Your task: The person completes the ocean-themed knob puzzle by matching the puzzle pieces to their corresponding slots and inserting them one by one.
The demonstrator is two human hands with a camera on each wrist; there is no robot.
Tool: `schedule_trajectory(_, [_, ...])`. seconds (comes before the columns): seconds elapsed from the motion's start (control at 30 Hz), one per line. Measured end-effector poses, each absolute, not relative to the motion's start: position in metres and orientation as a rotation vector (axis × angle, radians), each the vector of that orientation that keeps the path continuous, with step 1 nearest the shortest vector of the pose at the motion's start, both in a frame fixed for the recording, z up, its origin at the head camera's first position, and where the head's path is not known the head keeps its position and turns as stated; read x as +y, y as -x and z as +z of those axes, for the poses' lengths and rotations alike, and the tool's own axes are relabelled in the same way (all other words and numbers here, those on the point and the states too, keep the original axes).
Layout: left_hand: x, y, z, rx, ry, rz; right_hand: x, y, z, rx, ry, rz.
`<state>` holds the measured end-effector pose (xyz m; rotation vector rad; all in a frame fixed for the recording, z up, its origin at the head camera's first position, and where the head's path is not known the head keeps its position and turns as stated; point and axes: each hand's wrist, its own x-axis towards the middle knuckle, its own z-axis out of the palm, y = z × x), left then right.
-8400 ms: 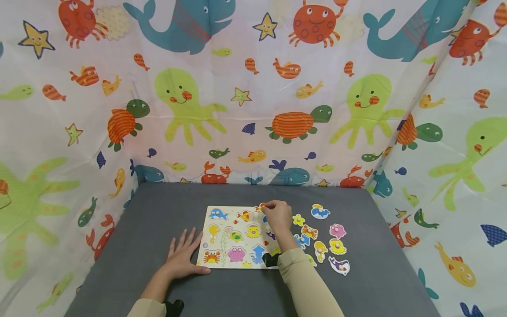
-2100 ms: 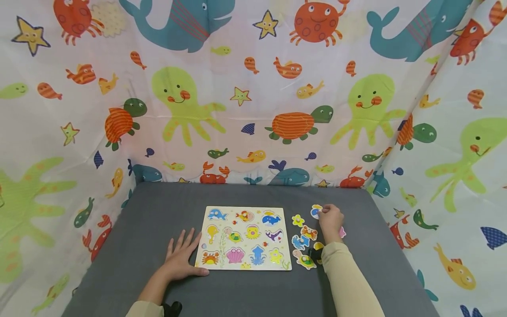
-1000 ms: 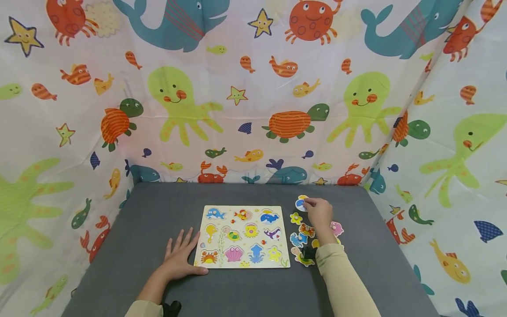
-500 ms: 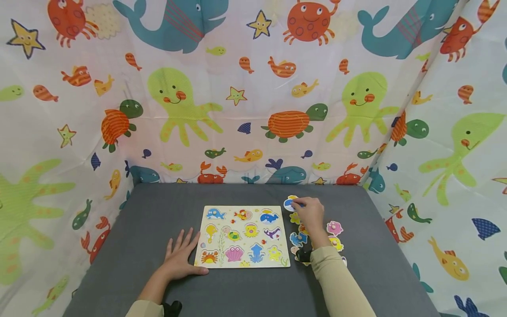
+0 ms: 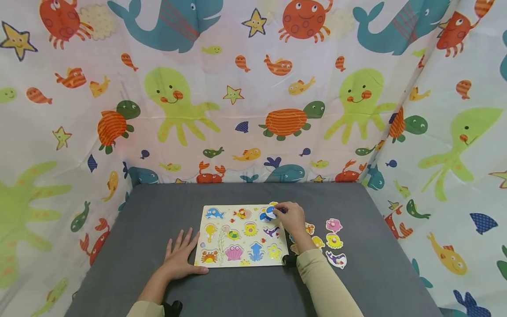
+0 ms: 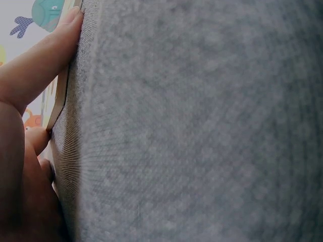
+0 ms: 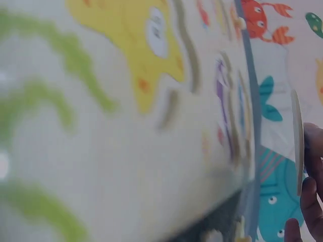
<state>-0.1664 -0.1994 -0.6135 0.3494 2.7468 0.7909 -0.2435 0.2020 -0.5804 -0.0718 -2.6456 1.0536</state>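
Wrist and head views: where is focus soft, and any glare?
Head view: fairly evenly lit, the board legible; right wrist view: the yellow star and green print up close blurred, the puzzle piece crisper, bright spots at the left edge probably glare; left wrist view: grey tablecloth soft, darkening toward the right.

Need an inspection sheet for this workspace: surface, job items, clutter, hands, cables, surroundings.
Surface: grey cloth-covered table.
Job's things: puzzle board lying flat; blue whale piece in hand; loose pieces to the board's right, some partly hidden.
Clutter: nothing seen.
Left hand: fingers spread, touching the board's left edge.
Right hand: pinches the whale piece over the board's far right corner.
Cables: nothing seen.
Surroundings: white cloth walls printed with sea animals.
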Motion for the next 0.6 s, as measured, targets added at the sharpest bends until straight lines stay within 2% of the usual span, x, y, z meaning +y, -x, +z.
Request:
schedule_trajectory(0.27, [-0.197,0.164,-0.611,2.736,-0.333,0.743,0.190,0.244,-0.593,-2.688,0.068,1.064])
schedule_trajectory(0.6, [-0.198,0.166,-0.609,2.747,-0.318,0.719,0.182,0.250,-0.590,-2.727,0.066,1.046])
